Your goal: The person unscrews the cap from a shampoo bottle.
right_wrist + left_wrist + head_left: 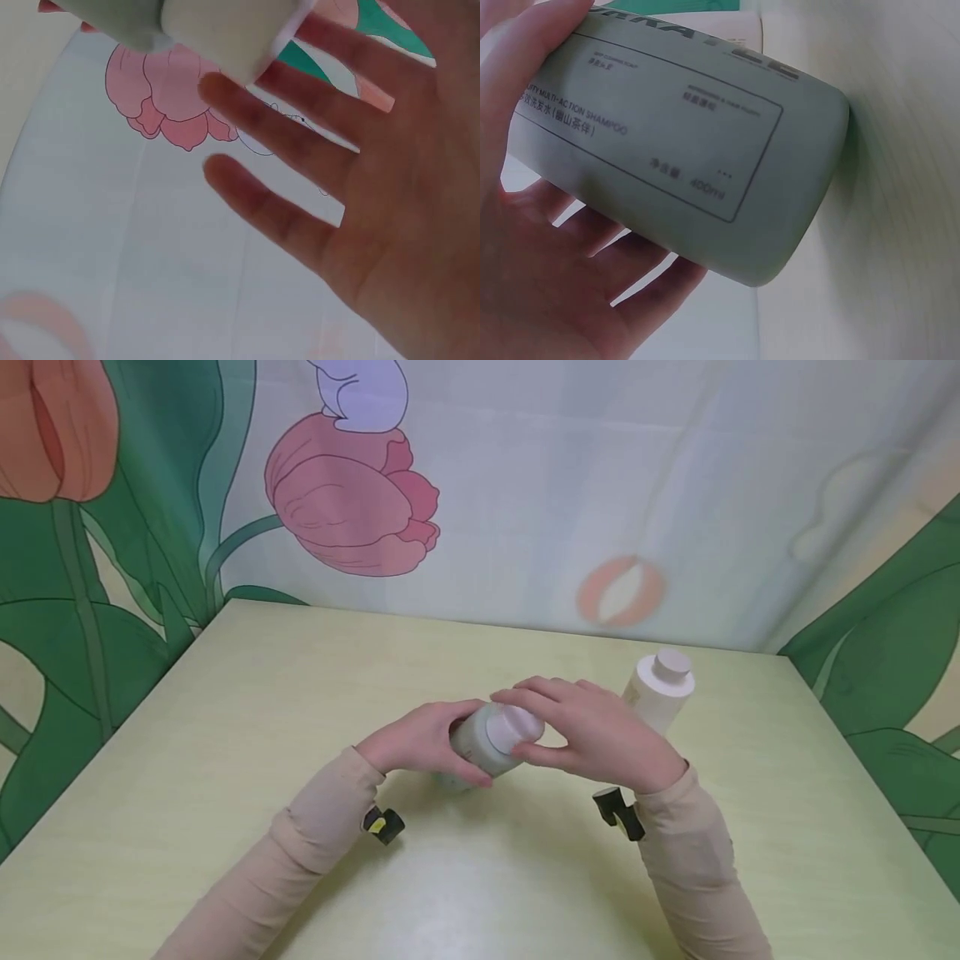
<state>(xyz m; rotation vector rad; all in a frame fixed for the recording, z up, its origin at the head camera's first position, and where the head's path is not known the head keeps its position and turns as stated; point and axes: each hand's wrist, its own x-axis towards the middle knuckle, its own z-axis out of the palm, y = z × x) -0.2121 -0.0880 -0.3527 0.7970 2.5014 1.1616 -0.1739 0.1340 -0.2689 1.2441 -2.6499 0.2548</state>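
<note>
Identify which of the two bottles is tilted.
The green bottle, gripped in the left hand; the white bottle stands upright beyond the right hand.

Reading "MULTI-ACTION SHAMPOO", "洗发水" and "400ml" on the grey-green bottle [690, 150]; seeing its large lettering [694, 37] only partly; finding print [632, 697] on the white bottle [662, 697] too small.

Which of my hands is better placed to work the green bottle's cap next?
Probably the right hand: its thumb and fingertips are at the cap, while the left hand grips the green bottle lower down.
</note>
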